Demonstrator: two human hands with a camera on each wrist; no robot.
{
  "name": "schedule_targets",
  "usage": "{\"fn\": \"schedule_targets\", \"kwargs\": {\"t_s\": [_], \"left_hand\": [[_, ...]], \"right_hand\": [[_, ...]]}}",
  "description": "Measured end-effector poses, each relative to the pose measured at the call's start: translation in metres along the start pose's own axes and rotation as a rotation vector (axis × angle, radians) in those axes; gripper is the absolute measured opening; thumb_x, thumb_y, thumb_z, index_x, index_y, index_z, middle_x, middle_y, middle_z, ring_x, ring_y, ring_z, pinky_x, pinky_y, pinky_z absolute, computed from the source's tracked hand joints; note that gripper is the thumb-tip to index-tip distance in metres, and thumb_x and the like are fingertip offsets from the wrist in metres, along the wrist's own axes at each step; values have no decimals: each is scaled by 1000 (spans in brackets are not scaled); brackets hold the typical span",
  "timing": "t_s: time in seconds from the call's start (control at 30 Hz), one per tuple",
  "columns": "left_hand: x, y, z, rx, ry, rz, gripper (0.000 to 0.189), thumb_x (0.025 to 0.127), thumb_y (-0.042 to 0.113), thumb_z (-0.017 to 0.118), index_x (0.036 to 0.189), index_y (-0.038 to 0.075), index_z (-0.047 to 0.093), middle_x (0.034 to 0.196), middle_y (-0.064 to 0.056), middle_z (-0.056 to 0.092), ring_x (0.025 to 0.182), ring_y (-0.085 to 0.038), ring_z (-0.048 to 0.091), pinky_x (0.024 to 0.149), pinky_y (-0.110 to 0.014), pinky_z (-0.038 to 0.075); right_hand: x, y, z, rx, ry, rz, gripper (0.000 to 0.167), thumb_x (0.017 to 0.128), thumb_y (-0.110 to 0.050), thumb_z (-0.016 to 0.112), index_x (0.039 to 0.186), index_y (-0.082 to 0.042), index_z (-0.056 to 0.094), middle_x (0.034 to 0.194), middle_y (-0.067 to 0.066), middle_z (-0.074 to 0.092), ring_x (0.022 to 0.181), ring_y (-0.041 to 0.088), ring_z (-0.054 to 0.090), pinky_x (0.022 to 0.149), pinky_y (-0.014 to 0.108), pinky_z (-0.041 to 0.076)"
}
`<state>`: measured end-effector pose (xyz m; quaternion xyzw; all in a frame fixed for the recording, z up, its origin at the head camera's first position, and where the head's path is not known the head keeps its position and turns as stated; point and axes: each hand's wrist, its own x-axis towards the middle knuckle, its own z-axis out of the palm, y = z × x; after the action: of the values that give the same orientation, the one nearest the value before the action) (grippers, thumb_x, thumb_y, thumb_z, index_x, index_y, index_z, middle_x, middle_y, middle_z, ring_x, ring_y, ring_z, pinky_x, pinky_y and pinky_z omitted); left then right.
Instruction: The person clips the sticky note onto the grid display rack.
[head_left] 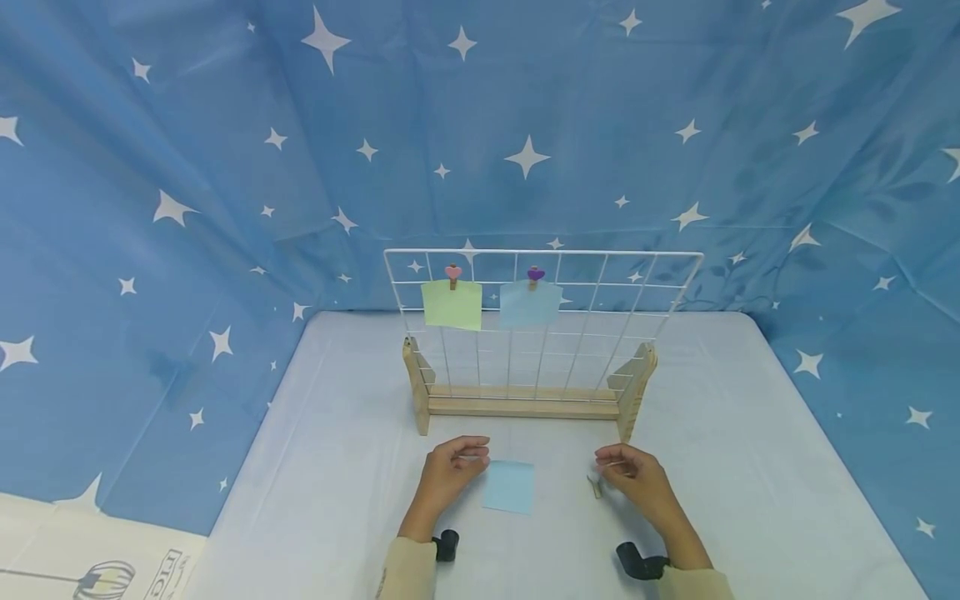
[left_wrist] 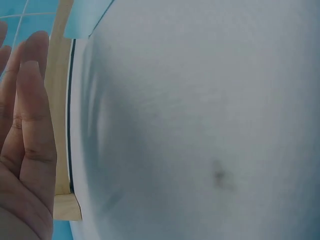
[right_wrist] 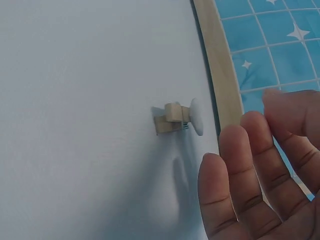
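Two hands hover low over the white table (head_left: 750, 467) in front of the wire grid stand (head_left: 540, 333), and neither has hold of anything: the left hand (head_left: 450, 475) sits with fingers loosely bent just beside the blue sticky note (head_left: 509, 487), which lies flat between the hands, while the right hand (head_left: 637, 482) is relaxed and open just beside the small wooden clip (right_wrist: 177, 119), not touching it. The risks look modest but real – the thin note could slide or crease under a fingertip rather than lift, and the clip, tiny and lying on its side, could skid away or spring out of a pinch – and a reach too far forward might bump the stand, where a green note (head_left: 452, 305) and a pale blue note (head_left: 529, 303) hang from heart-topped clips
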<state>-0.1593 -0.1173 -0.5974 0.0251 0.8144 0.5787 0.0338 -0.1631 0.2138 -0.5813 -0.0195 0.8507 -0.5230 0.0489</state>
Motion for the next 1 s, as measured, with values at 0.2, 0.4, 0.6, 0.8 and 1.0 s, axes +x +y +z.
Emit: {"fn": "schedule_targets", "kwargs": {"t_s": [0.2,0.4,0.6,0.8,1.0], "left_hand": [[4,-4,3,25,31,16,22,97,9,80,119,4,80,107,-10,82,94,-25,74,82,-28,58],[7,-6,6,61,29,-1,21,95,8,81,116,5,80,105,-8,82,91,-23,75,83,-35,61],[9,-7,8,98,-8,-50,22,94,7,81,115,4,80,104,-8,82,93,-26,79,90,-48,63],[10,-5,12,160,-14,-93,21,92,9,82,113,8,81,102,-6,83,90,-24,79,87,-49,60],[10,-3,15,188,3,-127,21,90,8,82,111,10,81,98,-3,82,88,-21,78,85,-49,58]], "right_hand": [[3,4,3,7,-25,65,20,95,4,77,114,8,73,108,17,77,87,14,70,74,24,59],[3,7,4,16,-41,72,21,93,6,77,114,8,73,107,18,77,86,15,71,71,25,58],[4,9,4,-61,-24,115,23,91,3,80,113,4,74,106,14,77,87,18,70,66,25,57],[4,8,6,-147,-25,116,23,87,1,83,109,3,76,96,7,77,84,18,68,67,24,54],[3,10,8,-195,-20,140,20,87,-1,84,106,0,79,88,0,72,79,16,64,67,24,51]]}}
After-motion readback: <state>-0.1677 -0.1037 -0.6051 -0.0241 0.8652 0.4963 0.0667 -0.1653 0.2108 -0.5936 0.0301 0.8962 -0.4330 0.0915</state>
